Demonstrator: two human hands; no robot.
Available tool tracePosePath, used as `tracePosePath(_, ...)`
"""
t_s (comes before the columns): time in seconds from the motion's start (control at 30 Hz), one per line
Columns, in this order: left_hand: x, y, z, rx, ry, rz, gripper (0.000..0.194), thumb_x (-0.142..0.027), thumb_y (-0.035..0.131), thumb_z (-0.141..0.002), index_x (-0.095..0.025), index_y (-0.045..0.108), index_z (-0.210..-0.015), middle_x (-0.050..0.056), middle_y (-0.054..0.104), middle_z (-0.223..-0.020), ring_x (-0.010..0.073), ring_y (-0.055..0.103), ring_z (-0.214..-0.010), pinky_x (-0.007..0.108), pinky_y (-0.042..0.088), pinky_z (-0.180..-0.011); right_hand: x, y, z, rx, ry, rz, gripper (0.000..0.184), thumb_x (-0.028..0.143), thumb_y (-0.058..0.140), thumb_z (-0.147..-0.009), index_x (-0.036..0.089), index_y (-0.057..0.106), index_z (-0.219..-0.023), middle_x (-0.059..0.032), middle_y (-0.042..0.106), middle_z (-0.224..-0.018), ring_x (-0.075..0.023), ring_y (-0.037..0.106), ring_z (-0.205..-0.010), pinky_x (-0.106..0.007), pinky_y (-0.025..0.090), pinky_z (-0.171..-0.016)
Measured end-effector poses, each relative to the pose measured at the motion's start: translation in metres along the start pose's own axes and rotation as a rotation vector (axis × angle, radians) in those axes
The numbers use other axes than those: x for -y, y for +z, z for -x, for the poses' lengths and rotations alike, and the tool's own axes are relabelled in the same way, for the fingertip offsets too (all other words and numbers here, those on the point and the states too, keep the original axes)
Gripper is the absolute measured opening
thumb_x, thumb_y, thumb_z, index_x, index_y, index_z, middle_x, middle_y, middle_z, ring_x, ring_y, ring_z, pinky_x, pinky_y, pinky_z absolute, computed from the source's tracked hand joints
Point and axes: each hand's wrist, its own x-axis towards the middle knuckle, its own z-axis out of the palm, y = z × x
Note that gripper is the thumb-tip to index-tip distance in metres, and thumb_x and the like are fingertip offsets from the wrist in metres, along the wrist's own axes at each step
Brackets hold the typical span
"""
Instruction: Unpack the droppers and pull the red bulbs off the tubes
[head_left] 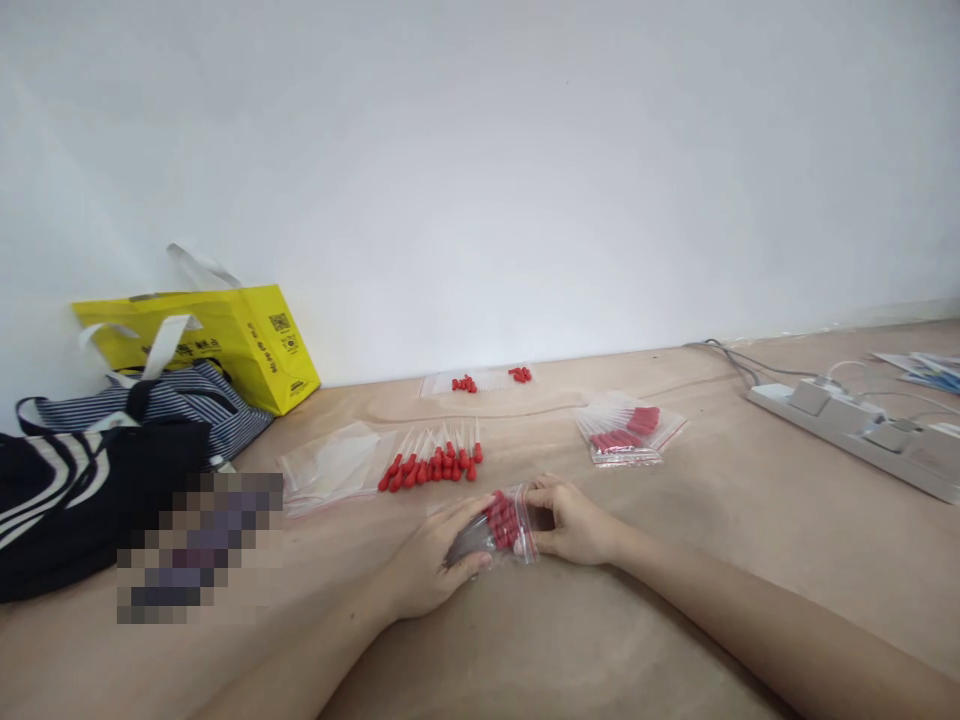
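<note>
Between my hands is a clear zip-lock bag [504, 522] holding several red-bulbed pieces that look like droppers. My left hand [435, 560] grips its left part, with the thumb at the near edge and the fingers over the far side. At the right, my right hand [566, 520] pinches the bag's zip end between thumb and fingers. Just beyond my left hand lies a row of loose red-bulbed droppers [435, 465], pale stems pointing away. To their left are flat, clear plastic bags [330, 465]. Filled zip-lock bags [626, 435] lie fanned beyond my right hand.
Two groups of red bulbs [465, 384] lie on clear plastic near the wall. A yellow bag [262, 345], striped cloth [214, 400] and black garment [97, 510] stand at left. A white power strip [855, 435] with cables lies right. A pixelated patch hides something on the left.
</note>
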Motion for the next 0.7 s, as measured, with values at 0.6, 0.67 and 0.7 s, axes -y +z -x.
tracePosePath(0.6,-0.0015,-0.0033,-0.0005,0.084,-0.125,0.075,0.049,-0.034,0.048,-0.080,-0.024,0.034,-0.126,0.004,0.046,-0.127,0.0203,0.044,-0.113,0.037,0.035,-0.096,0.0031,0.0054,0.0003,0.081,0.132,-0.296,0.023,0.023,0.065,-0.062,0.018,0.049,-0.078,0.0052,0.048,-0.065,-0.0073,0.041,-0.057,-0.019,0.034,-0.054)
tracePosePath(0.67,-0.0009,-0.0039,-0.0003,0.097,-0.136,0.087,0.049,-0.033,0.048,-0.080,-0.025,0.034,-0.126,0.004,0.046,-0.127,0.0202,0.043,-0.114,0.037,0.035,-0.096,0.0004,0.0063,0.0006,0.095,0.135,-0.385,0.021,0.021,0.062,-0.064,0.018,0.047,-0.078,0.0066,0.044,-0.061,-0.0057,0.038,-0.052,-0.017,0.031,-0.048)
tracePosePath(0.7,-0.0003,-0.0038,0.0000,0.101,-0.141,0.095,0.050,-0.033,0.048,-0.080,-0.025,0.034,-0.126,0.004,0.046,-0.127,0.0202,0.043,-0.114,0.037,0.035,-0.096,-0.0018,0.0061,0.0008,0.095,0.137,-0.404,0.020,0.020,0.061,-0.064,0.018,0.047,-0.078,0.0071,0.043,-0.060,-0.0054,0.037,-0.051,-0.017,0.030,-0.047)
